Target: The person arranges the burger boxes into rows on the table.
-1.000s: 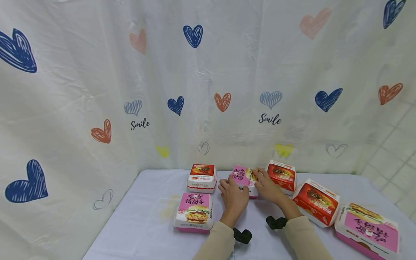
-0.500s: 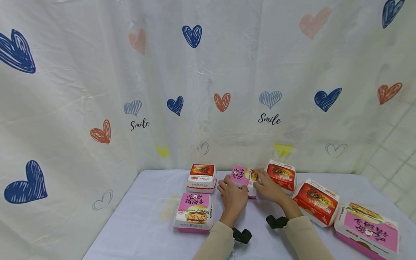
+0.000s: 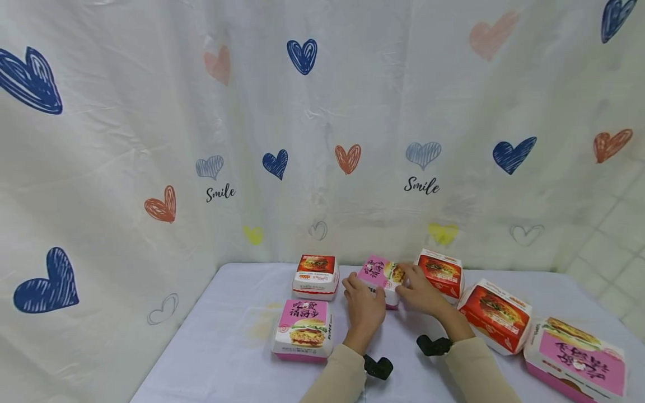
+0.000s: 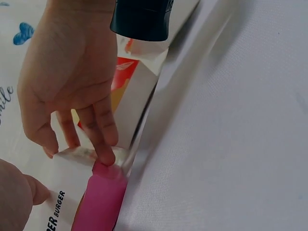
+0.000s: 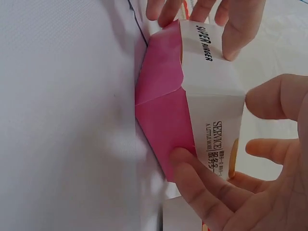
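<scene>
The left hand (image 3: 365, 310) and right hand (image 3: 424, 294), each grip pinching, held a pink burger box (image 3: 378, 274) lettered "SUPER BURGER" and "SERVICE A LITTLE MORE" at the table's (image 3: 216, 341) 12 o'clock; a red box (image 3: 316, 277) sat at its 9 o'clock, and "Smile" marked the curtain (image 3: 373, 95) at 1 o'clock.

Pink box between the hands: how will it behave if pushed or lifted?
The pink box shows crisp creases like folded card, so probably fairly stiff, though crushable under a hard squeeze. Flat sides and a low shape make rolling or tipping unlikely. Contents hidden; weight unclear.
</scene>
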`<state>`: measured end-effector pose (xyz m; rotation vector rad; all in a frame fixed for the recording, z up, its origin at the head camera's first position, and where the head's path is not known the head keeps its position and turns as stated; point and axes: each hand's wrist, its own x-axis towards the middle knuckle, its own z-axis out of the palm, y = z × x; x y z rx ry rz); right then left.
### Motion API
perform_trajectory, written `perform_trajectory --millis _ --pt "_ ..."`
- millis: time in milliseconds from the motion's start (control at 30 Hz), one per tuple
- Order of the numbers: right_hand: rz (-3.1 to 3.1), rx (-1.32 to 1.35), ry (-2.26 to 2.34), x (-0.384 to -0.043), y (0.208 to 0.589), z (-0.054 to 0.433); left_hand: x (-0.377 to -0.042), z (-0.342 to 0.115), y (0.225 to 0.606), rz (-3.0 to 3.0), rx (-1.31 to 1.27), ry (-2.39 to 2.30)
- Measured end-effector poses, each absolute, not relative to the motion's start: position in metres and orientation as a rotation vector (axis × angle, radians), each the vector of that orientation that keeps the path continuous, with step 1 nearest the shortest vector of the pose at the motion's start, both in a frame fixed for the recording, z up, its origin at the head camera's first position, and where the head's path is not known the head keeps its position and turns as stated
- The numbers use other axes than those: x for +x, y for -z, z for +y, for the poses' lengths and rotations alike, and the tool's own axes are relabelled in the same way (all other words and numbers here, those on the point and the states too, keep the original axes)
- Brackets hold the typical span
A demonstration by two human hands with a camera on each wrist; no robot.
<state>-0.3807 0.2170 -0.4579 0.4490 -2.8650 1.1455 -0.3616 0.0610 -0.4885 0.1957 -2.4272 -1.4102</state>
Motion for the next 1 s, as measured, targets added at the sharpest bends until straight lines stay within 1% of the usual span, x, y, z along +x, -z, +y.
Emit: perform_trajectory --millis 200,400,1000 --pt "-2.841 0.491 -1.145 -0.3827 0.4594 0.2185 -0.3616 0.0608 0.4888 -2.422 0.177 1.435" --pt "-2.884 0.424 -1.138 -0.3818 0.4615 0.2187 -0.362 0.0593 0.4924 -2.415 0.146 1.429" --pt "-2.916 0.367 -1.075 -0.3776 0.4601 0.2237 -0.3642 0.0585 0.494 -2.421 0.091 1.523"
